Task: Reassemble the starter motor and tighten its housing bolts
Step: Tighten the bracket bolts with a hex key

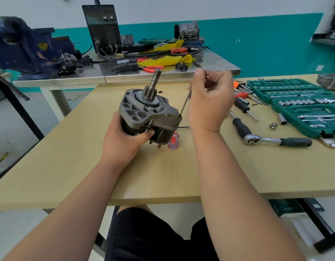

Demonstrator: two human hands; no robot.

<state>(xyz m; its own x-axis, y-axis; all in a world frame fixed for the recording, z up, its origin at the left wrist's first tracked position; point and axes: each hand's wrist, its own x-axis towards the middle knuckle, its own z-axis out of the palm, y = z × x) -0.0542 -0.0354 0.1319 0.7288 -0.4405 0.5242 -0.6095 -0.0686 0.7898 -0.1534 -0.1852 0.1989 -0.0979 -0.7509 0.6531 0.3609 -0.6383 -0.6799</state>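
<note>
Wooden table [163, 176], lower and centre of the frame: carries the job and most of the tools. Starter motor [142, 112], centre of the frame, stood on end with the pinion shaft [153, 83] pointing up; whether its base touches the table top cannot be told. It has a cast metal nose over a dark cylindrical body, so judge it heavy, rigid and top-loaded, with smooth flanks that could slip in a greasy palm. Take it low round the dark body as your left hand [125, 136] does now, fingers wrapped behind and thumb across the front, and stay off the shaft and gear teeth. Right hand [210, 102], right of centre: fingertips pinch the top of the long bolt [185, 104], whose lower end meets the housing's right shoulder. Long bolt: thin, stiff and light; judge it easy to cross-thread or bend if the motor tilts, so hold it near the head and in line with its bore. Around: blue vise [21, 46], upper left, and welder [102, 29], upper centre, both on the steel table [215, 65] and well apart from the work. Green socket case [257, 89], open, right edge of the frame. Ratchet [275, 141], on the wood right of your right forearm, near at hand. Screwdriver [173, 140], clear and orange handle, just beside the motor's lower right and partly hidden by it: the nearest obstacle if you set the motor down. Loose sockets [273, 125], between ratchet and case, could roll.
</note>
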